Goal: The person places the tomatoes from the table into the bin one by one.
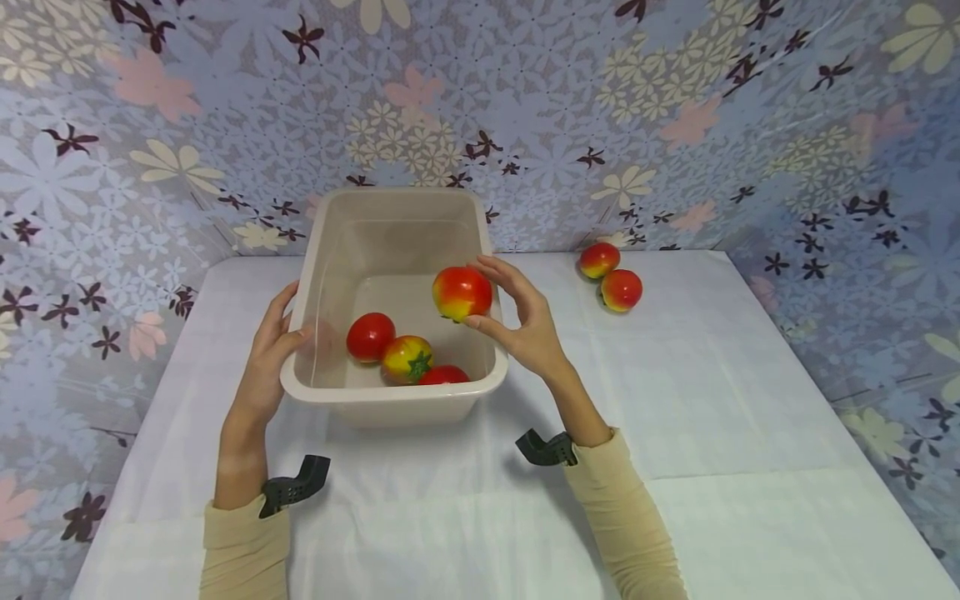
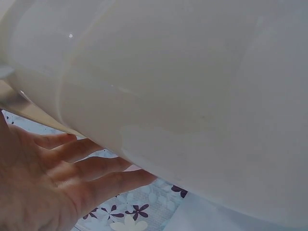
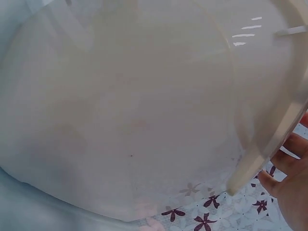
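Observation:
In the head view, a beige plastic bin [image 1: 405,408] stands in front of me with three tomatoes inside: a red one [image 1: 371,337], a yellow-red one [image 1: 407,360] showing a green star-shaped calyx, and a red one [image 1: 444,375] partly hidden by the front rim. My left hand [image 1: 262,367] grips the bin's left side, thumb over the rim; the left wrist view shows its fingers [image 2: 115,180] along the outer wall. Over the right rim, my right hand [image 1: 528,321] pinches a red-yellow tomato [image 1: 462,293] between thumb and fingers, above the bin's inside.
Two more tomatoes, one at the back [image 1: 599,260] and one just before it [image 1: 621,290], lie right of the bin. A white cloth [image 1: 720,400] covers the table. Flower-patterned wall covering [image 1: 540,108] rises behind and at both sides.

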Tool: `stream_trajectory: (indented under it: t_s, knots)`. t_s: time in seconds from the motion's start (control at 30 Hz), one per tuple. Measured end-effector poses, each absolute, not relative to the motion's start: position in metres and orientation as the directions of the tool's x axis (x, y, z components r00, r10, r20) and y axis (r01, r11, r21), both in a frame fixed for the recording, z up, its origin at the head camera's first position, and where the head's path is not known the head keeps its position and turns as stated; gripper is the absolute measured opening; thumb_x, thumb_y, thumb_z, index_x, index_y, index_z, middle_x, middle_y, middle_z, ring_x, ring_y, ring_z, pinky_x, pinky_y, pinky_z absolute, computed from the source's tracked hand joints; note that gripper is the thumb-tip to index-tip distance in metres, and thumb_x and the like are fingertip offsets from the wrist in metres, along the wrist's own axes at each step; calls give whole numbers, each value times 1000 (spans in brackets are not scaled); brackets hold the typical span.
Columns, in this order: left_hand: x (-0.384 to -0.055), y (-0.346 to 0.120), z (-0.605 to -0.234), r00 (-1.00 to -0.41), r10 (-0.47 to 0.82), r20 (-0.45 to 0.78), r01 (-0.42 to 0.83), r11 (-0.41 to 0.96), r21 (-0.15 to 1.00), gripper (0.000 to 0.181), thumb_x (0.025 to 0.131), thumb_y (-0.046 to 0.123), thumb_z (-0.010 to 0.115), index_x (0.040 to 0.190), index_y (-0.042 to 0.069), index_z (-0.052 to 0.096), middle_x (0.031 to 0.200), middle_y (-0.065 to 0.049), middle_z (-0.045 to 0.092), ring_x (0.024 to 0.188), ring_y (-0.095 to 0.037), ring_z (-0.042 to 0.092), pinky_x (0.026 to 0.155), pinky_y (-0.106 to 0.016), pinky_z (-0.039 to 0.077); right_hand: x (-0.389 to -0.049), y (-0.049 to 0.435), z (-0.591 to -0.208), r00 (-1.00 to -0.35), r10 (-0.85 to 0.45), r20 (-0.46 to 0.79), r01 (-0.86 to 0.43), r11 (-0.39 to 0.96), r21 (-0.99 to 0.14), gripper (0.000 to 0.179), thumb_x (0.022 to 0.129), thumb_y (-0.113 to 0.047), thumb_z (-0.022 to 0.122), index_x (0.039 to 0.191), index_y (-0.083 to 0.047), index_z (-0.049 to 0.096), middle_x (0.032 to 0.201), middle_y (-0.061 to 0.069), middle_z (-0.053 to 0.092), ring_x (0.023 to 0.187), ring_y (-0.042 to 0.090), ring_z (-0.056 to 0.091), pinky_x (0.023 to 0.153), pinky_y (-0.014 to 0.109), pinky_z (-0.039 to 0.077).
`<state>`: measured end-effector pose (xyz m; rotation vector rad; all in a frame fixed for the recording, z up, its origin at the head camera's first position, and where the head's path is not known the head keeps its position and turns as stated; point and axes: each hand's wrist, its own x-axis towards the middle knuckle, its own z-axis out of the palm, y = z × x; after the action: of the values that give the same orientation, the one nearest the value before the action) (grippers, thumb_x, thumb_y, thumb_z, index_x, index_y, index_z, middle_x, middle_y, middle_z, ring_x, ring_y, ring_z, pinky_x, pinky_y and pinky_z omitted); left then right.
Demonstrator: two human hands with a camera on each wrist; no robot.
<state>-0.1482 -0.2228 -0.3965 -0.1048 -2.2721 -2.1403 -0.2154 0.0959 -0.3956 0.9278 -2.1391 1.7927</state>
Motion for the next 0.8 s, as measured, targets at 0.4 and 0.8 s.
stream_trajectory:
  t_s: [0.4,0.8]
  knots:
    - [-148,-220,-396,-998,25,50,51,49,998,59,97,18,38,154,22,25,155,-16,34,133,-31,37,107,-69,28,-219,101,-396,-758,-331,562,-606,39,-794,54,85,6,68,135,1,52,132,22,59,129,29,52,117,42,27]
    - [-148,-220,-398,-998,21,63,64,49,997,59,96,17,38,154,22,26,155,-19,33,132,-32,37,107,-71,24,-231,112,-400,-768,-267,583,-597,-34,-802,51,81,14,67,130,10,52,124,31,60,123,28,57,116,44,31]
